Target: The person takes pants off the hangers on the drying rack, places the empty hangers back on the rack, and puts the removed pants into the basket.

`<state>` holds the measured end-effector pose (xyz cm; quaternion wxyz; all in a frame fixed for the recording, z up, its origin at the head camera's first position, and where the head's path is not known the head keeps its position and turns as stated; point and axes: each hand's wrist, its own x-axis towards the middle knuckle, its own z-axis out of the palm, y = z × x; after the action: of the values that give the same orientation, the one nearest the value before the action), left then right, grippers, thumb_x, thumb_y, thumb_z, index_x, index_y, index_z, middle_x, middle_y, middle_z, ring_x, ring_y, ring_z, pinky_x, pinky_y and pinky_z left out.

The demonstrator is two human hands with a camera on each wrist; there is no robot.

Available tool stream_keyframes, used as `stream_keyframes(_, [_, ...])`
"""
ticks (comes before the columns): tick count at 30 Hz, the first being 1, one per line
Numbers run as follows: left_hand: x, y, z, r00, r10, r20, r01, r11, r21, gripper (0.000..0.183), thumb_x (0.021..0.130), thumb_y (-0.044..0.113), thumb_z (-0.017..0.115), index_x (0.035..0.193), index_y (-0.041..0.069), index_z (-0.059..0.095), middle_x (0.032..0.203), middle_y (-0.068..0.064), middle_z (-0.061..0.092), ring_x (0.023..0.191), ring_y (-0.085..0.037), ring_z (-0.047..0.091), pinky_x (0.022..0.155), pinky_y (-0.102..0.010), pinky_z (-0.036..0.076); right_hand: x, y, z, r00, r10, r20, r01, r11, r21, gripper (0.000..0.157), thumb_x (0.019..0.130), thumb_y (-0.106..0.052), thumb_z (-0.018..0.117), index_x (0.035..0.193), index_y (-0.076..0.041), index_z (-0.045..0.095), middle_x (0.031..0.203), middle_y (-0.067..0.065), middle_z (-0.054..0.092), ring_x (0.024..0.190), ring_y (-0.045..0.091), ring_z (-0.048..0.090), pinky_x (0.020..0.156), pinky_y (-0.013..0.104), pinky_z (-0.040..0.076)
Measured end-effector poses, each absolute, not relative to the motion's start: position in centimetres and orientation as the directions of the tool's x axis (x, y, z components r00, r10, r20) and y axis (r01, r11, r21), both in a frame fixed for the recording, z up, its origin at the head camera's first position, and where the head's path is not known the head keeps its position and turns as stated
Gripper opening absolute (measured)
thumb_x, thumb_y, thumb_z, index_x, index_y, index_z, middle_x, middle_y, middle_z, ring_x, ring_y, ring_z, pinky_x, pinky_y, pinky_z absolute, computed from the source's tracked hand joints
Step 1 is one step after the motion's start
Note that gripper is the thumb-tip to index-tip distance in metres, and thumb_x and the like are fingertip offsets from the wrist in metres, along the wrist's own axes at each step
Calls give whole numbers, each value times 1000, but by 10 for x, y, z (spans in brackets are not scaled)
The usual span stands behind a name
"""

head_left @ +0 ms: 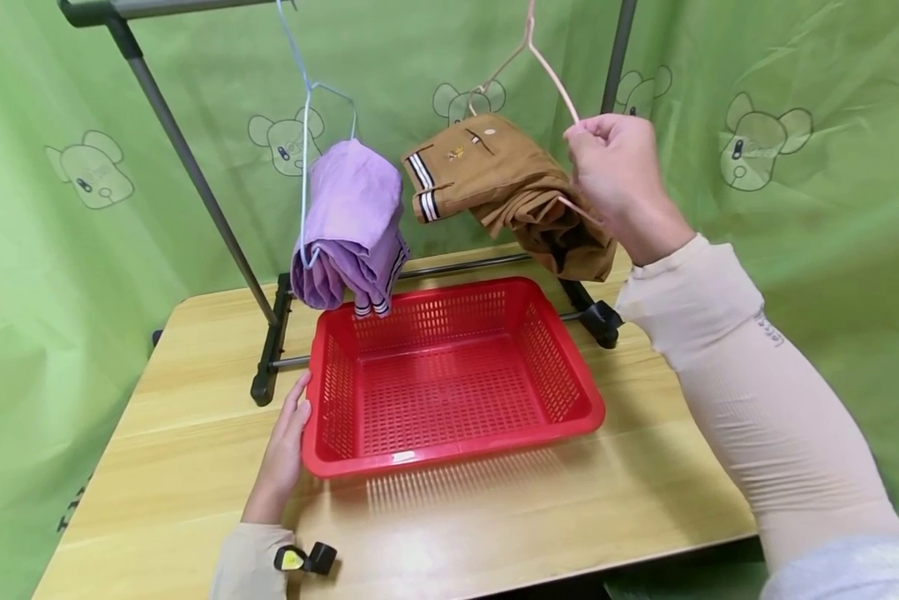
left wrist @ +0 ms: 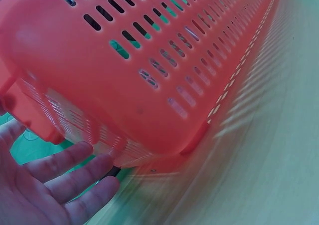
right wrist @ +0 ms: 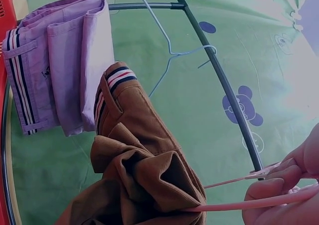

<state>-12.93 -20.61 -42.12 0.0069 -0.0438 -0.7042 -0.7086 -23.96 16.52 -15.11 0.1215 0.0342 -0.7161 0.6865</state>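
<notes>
My right hand [head_left: 620,171] grips one side of a pink clothes hanger [head_left: 552,73]. Over the hanger drapes a pair of folded brown trousers [head_left: 486,162] with a striped waistband, bunched at the near end. The hanger's hook lies beyond the head view's top edge, so I cannot tell whether it is on the rail. Down on the left, my left hand [head_left: 280,450] rests against the outer left side of a red plastic basket [head_left: 456,458]. Its fingers [left wrist: 65,162] are spread and nearly straight in the left wrist view. No clothes show inside the basket.
Folded purple trousers [head_left: 355,192] hang on a blue hanger [head_left: 305,154] at the left, reaching down near the basket's back rim. A grey rack [head_left: 187,167] stands on the wooden table [head_left: 172,400] behind the basket. Green patterned cloth [head_left: 816,108] surrounds the table.
</notes>
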Motion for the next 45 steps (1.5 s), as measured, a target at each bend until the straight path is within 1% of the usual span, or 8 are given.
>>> stream_keyframes(6, [-130, -205, -422, -995, 59, 83, 83, -17, 996, 50, 100, 34, 27, 146, 18, 15, 131, -23, 39, 101, -31, 56, 79, -34, 50, -239, 167, -152, -967, 115, 227, -229, -6, -973, 13, 93, -10, 50, 97, -1, 57, 79, 9, 47, 47, 11, 36, 34, 20, 26])
stream_keyframes(12, [-129, -206, -422, -995, 60, 81, 79, -22, 997, 49, 100, 36, 28, 145, 22, 16, 132, -22, 39, 102, -32, 55, 79, -35, 50, -239, 168, -151, -960, 127, 249, -254, -27, -967, 10, 92, -9, 52, 93, 0, 58, 75, 8, 47, 45, 11, 35, 34, 20, 25])
stream_keyframes(16, [-130, -206, -423, -995, 59, 81, 80, -28, 996, 50, 100, 36, 28, 146, 20, 14, 133, -20, 38, 104, -33, 54, 80, -35, 49, -240, 168, -149, -958, 136, 253, -259, -32, -965, 9, 91, -8, 53, 91, -1, 58, 73, 7, 47, 44, 9, 36, 34, 19, 26])
stream_keyframes(24, [-129, -206, -423, -995, 61, 80, 78, -32, 996, 50, 100, 36, 27, 146, 21, 14, 134, -20, 38, 106, -34, 53, 80, -35, 49, -239, 171, -146, -954, 145, 264, -270, -27, -962, 11, 91, -7, 53, 87, 0, 59, 73, 8, 47, 44, 10, 36, 34, 20, 26])
stream_keyframes(31, [-130, -205, -424, -995, 59, 86, 84, -35, 996, 49, 100, 36, 27, 146, 22, 15, 135, -18, 36, 107, -33, 52, 81, -34, 49, -235, 174, -142, -959, 148, 242, -252, -53, -966, 10, 91, -8, 54, 89, -2, 62, 77, 9, 48, 52, 12, 37, 37, 19, 29])
stream_keyframes(35, [-130, -205, -424, -994, 59, 93, 91, -33, 995, 49, 100, 35, 27, 146, 21, 15, 135, -20, 36, 106, -31, 54, 81, -33, 49, -232, 176, -140, -960, 147, 238, -247, -48, -968, 10, 90, -9, 55, 90, -2, 63, 74, 9, 48, 50, 12, 37, 37, 19, 30])
stream_keyframes(40, [-129, -205, -424, -995, 52, 86, 85, -21, 996, 51, 99, 39, 28, 146, 21, 14, 137, -17, 34, 109, -29, 52, 82, -32, 48, -229, 180, -140, -962, 141, 233, -237, -9, -972, 11, 90, -10, 55, 94, -3, 63, 72, 7, 47, 48, 12, 36, 35, 20, 28])
stream_keyframes(45, [-128, -204, -423, -996, 47, 82, 81, -18, 997, 51, 99, 39, 28, 146, 23, 15, 138, -15, 34, 110, -28, 51, 83, -32, 48, -225, 183, -141, -964, 135, 229, -236, -33, -971, 11, 90, -9, 56, 93, -3, 63, 72, 7, 47, 50, 12, 36, 36, 19, 28])
